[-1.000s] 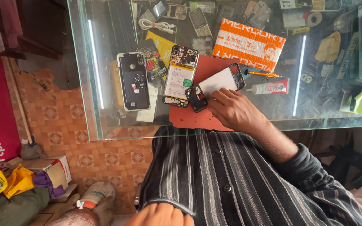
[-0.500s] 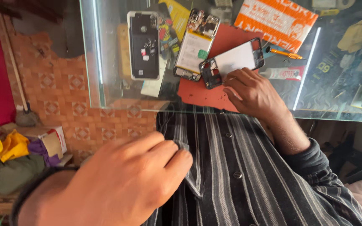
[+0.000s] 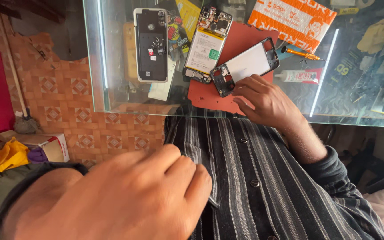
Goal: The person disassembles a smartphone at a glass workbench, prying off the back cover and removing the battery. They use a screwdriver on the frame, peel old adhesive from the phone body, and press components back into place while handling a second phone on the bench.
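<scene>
On red mat, right hand [image 3: 267, 100] touching phone frame [image 3: 245, 66]

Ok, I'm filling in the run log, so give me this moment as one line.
left hand: at shirt pocket | right hand: touching phone frame on red mat | opened phone, screwdriver nearby

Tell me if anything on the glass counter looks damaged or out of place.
The phone is opened up, battery and circuit board bare. Its black back cover lies apart, and the right hand rests on the loose frame. Nothing looks spilled.

Right hand [image 3: 270, 101] on phone frame [image 3: 245, 66], left hand [image 3: 125, 200] at shirt [image 3: 263, 178].
</scene>
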The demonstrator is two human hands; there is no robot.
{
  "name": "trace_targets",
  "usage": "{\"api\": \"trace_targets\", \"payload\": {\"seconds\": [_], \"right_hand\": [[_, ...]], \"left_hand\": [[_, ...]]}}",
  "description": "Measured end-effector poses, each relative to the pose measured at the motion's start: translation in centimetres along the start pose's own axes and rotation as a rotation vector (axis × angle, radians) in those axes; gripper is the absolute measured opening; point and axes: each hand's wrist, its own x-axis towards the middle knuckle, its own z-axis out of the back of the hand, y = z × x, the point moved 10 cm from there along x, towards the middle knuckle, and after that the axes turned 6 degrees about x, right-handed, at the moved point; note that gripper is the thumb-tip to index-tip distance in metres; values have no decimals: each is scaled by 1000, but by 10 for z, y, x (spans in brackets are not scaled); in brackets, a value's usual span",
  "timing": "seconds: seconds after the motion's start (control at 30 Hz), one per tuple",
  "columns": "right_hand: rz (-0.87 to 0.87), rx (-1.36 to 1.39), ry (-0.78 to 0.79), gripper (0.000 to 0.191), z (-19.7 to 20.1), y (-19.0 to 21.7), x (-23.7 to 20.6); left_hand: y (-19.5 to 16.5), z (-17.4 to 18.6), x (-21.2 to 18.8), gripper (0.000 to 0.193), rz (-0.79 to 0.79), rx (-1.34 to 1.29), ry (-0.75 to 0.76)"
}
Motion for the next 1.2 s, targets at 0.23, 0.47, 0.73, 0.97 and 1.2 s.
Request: {"api": "trace_targets", "payload": {"seconds": [0.23,0.47,0.73,0.97,1.2], "right_hand": [[-123,-2,-147,11,34,-23,-29],[-311,-51,-216,9,53,-50,-54],[-282,-67,-217,9,60,-45,-49],[-294,-50,-222,11,59,-49,-50],[-548,-131,-601,2,94,-112,-136]], "left_hand": [[-35,-127,-19,19,71,-106,331],[-25,-179,-41,17,163,-102,279],[-22,-167,-35,16,200,-119,215],[-21,-171,-32,16,229,-135,194],[-7,-145,-29,16,196,-171,153]]}}
